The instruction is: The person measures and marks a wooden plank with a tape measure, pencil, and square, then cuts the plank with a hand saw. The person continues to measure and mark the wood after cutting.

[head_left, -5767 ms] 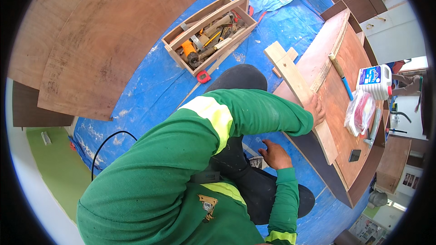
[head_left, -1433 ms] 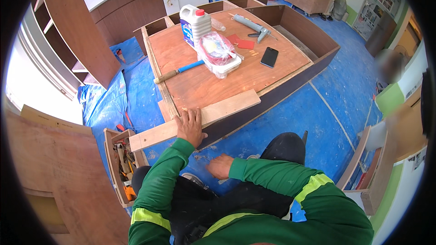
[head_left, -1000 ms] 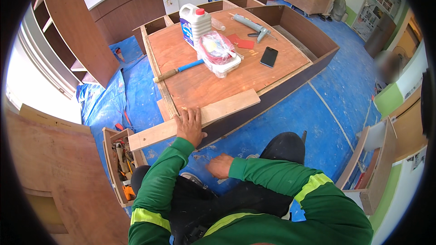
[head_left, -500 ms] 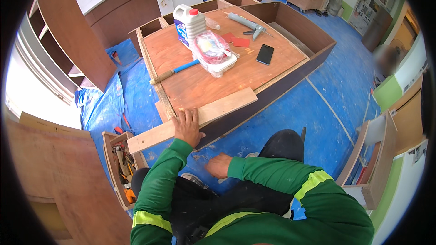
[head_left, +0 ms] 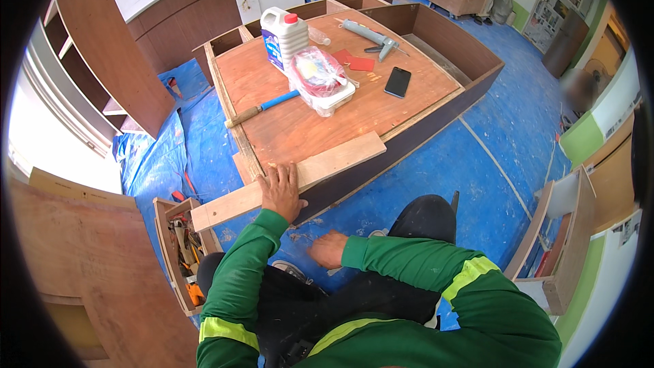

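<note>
My left hand (head_left: 279, 191) lies over a pale wooden board (head_left: 340, 159), fingers across its top and thumb at its near edge. The board rests along the near edge of a low brown cabinet carcass (head_left: 436, 114), its left end sticking out past the corner. My right hand (head_left: 328, 249) hangs low in front of me with its fingers curled in; what they hold, if anything, is hidden. On the cabinet's reddish panel (head_left: 272, 133) lies a chisel (head_left: 262, 108) with a wooden handle and blue shaft, nearest to my left hand.
On the panel stand a white jug (head_left: 294, 41) with a red cap and a plastic-wrapped tub (head_left: 334, 100). A caulking gun (head_left: 371, 35) and a phone (head_left: 398, 82) lie farther right. A toolbox (head_left: 178, 252) sits at my left. Blue sheeting (head_left: 477, 177) covers the floor.
</note>
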A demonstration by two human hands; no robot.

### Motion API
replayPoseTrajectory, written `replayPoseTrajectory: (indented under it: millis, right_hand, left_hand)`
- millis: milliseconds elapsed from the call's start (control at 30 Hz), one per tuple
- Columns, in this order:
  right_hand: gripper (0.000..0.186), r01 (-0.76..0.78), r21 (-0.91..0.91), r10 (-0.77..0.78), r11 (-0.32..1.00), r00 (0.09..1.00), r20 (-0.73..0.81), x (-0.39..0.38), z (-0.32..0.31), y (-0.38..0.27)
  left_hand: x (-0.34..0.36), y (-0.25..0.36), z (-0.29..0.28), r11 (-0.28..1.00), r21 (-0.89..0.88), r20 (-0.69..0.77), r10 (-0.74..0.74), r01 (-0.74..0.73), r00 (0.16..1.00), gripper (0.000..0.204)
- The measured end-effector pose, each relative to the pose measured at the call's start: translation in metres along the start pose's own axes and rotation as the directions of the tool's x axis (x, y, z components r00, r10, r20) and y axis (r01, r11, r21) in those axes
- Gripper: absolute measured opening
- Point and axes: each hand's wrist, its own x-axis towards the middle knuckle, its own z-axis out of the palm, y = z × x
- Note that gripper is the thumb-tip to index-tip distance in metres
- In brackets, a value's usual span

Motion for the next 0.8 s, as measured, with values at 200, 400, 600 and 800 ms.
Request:
replayPoseTrajectory:
  millis: [200, 400, 600, 800]
  right_hand:
    - [0.026, -0.007, 0.012, 0.006, 1.0, 0.999, 0.04, 0.002, -0.002, 0.0]
    - [0.025, 0.0, 0.005, 0.0, 1.0, 1.0, -0.001, 0.001, 0.004, 0.002]
    - [0.024, 0.018, 0.013, -0.018, 1.0, 0.999, -0.047, 0.001, 0.009, 0.004]
    - [0.022, 0.021, -0.006, -0.022, 1.0, 0.998, -0.064, -0.001, 0.007, 0.002]
  left_hand:
    - [0.001, -0.001, 0.003, 1.0, -0.008, -0.005, -0.001, 0.001, 1.0, 0.122]
    - [0.001, 0.0, 0.002, 1.0, 0.001, -0.001, -0.004, 0.004, 1.0, 0.122]
    - [0.0, 0.0, 0.002, 1.0, 0.013, 0.0, -0.008, 0.008, 1.0, 0.122]
    - [0.001, 0.0, 0.001, 1.0, 0.018, 0.014, -0.011, 0.011, 1.0, 0.121]
